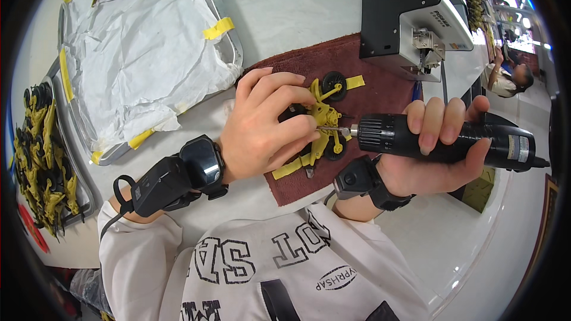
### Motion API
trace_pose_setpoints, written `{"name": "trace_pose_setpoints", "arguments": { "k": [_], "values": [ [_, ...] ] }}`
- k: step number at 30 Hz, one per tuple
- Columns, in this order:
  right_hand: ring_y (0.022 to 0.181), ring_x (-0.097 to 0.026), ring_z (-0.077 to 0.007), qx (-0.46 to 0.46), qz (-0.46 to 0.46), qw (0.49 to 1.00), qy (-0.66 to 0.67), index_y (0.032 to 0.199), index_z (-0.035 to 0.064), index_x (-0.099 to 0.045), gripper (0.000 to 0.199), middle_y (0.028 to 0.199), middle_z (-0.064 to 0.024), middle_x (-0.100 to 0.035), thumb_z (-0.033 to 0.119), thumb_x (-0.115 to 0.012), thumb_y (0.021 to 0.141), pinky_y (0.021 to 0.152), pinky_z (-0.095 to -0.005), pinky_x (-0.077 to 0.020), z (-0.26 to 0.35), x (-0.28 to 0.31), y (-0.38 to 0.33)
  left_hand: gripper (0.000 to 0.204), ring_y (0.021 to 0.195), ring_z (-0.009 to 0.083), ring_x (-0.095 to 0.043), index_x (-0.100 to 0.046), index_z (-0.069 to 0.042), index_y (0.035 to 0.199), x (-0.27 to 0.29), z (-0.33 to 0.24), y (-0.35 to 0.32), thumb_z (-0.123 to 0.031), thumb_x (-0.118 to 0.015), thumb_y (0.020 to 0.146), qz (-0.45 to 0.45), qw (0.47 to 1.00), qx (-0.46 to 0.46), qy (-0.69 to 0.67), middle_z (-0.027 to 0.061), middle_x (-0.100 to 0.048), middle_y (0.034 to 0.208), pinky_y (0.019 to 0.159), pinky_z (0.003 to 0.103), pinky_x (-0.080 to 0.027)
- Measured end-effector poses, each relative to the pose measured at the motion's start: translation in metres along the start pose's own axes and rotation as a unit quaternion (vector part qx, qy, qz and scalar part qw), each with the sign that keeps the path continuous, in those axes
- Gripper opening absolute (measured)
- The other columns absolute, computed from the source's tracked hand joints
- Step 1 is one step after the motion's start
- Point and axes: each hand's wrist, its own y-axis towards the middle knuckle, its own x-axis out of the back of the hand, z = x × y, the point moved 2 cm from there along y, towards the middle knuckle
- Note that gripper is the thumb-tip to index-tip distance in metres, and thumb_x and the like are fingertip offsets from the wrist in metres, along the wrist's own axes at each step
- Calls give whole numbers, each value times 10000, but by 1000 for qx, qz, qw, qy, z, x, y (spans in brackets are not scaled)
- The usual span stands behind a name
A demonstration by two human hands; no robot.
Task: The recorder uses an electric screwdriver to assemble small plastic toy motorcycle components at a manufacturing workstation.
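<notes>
My left hand [267,121] presses its curled fingertips against a yellow plastic frame with black wheels [327,116], which looks like a small toy vehicle's chassis. The piece lies on a dark red cloth [291,187], and part of it is hidden beneath my fingers. My right hand [437,142] is wrapped around a black electric screwdriver [376,133], held nearly level from the right. Its thin bit reaches the middle of the yellow frame, close to my left fingertips. Whether a screw sits at the tip is too small to tell.
Beyond my left hand lies a metal tray lined with white paper [143,59] and yellow tape. Yellow-and-black assemblies [44,160] fill another tray at far left, beside a red-handled tool [33,229]. A black-and-white machine [395,17] stands behind the cloth. Another person [508,77] sits at far right.
</notes>
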Motion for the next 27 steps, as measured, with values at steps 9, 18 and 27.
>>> {"name": "trace_pose_setpoints", "arguments": {
  "k": [9, 18, 27],
  "values": [
    [516, -417, -151, 8, -17, 1000, -1, 1288, 74, -383, 478, 730, -46, -467, 379, -454, 926, 551, -335, -384, 4, 1, 0, 203, 1028, 315, -526, -603, -97, 797, 2, -2, 1, -144, -741, 656, -8, 1000, 9, 0, 76, -603, 1004, 900, 492, -349],
    [518, -421, -150, 3, -7, 1000, 1, 1302, 69, -366, 497, 730, -48, -465, 381, -457, 926, 554, -332, -383, 4, 0, -1, 188, 1047, 302, -520, -624, -110, 804, 1, -2, 0, -155, -740, 662, 7, 1000, 11, 5, 68, -598, 1033, 921, 489, -338],
    [512, -408, -111, 5, 65, 998, -24, 1249, 3, -424, 475, 705, -23, -446, 318, -503, 902, 541, -288, -354, 0, -8, -1, 203, 1081, 302, -508, -611, -112, 822, -2, -1, -2, -124, -729, 657, 37, 999, 0, -9, 80, -591, 1067, 930, 473, -347]
  ]
}}
